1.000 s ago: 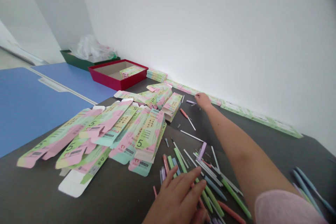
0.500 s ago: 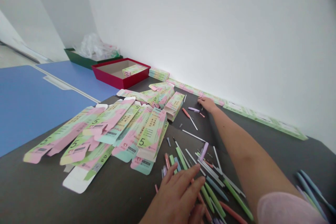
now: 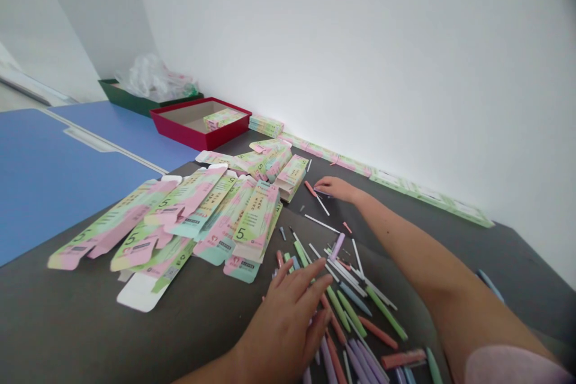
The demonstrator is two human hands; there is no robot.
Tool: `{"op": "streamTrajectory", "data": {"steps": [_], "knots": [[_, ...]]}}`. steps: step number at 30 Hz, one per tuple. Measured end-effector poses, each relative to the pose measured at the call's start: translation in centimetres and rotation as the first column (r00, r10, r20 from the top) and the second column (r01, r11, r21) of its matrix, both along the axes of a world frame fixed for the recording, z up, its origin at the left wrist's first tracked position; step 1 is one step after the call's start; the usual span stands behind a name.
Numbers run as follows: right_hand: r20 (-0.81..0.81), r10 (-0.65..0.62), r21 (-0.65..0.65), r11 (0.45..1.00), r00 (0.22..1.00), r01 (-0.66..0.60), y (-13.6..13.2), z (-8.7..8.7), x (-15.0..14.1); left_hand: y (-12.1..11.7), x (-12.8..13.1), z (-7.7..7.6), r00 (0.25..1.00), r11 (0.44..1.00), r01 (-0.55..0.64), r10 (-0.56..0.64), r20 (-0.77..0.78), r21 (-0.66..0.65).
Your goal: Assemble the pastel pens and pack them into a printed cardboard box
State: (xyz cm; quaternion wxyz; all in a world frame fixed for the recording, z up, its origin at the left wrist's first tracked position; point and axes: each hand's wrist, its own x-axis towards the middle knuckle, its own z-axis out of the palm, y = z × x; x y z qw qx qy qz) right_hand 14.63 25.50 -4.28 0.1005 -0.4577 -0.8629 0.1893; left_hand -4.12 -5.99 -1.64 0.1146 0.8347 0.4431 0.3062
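So, a dark table (image 3: 90, 336) runs along a white wall (image 3: 360, 42), with a red box (image 3: 193, 134) at its far end and flattened pastel cartons (image 3: 216, 216) fanned across its middle. Pastel pen barrels (image 3: 338, 306) and white refills (image 3: 342, 273) lie scattered between both hands. The left hand (image 3: 283, 327) is open, fingers spread, right at the pile's edge. The right hand (image 3: 335, 189) lies low beside the cartons, fingers lightly curled over a tiny pale piece (image 3: 322, 192); whether it grips that, I cannot tell
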Motion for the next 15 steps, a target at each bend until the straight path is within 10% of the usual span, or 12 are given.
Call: {"op": "streamTrajectory", "data": {"steps": [15], "knots": [[-0.091,-0.047,0.049,0.997,0.995,0.051,-13.9,8.5,3.4,2.0,-1.4,0.0,0.951,0.995,-0.100,0.090,0.297,0.017]]}}
